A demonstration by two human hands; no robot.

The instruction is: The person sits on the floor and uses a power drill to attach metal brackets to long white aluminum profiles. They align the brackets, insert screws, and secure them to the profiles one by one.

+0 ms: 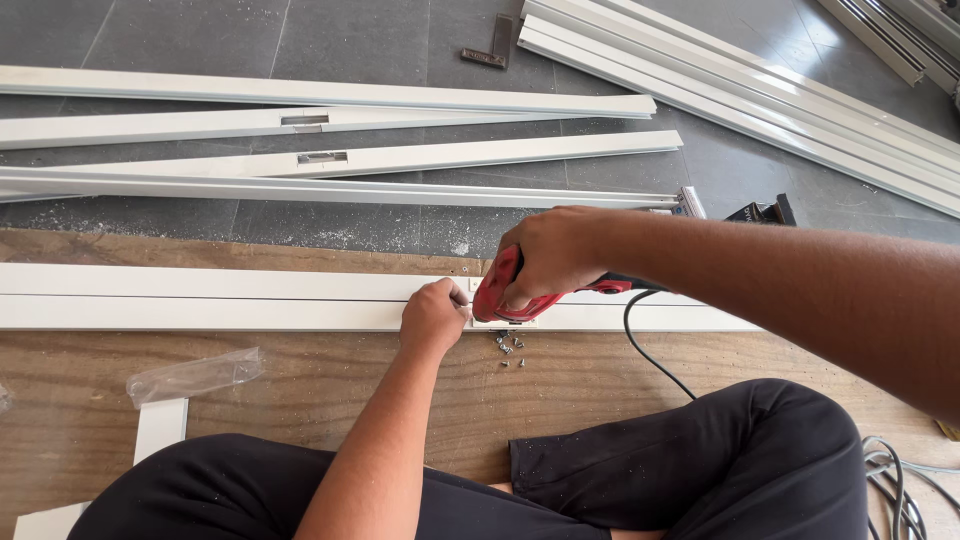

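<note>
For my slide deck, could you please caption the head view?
Right hand presses a red power drill onto a white profile while left hand steadies it, loose screws beside.

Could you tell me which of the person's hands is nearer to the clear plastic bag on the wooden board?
Left. The left hand rests on the white profile, right of and above the bag. The right hand grips the red drill farther right.

A crumpled clear plastic bag (195, 375) lies on the wooden board, left of the person's knees.
</note>
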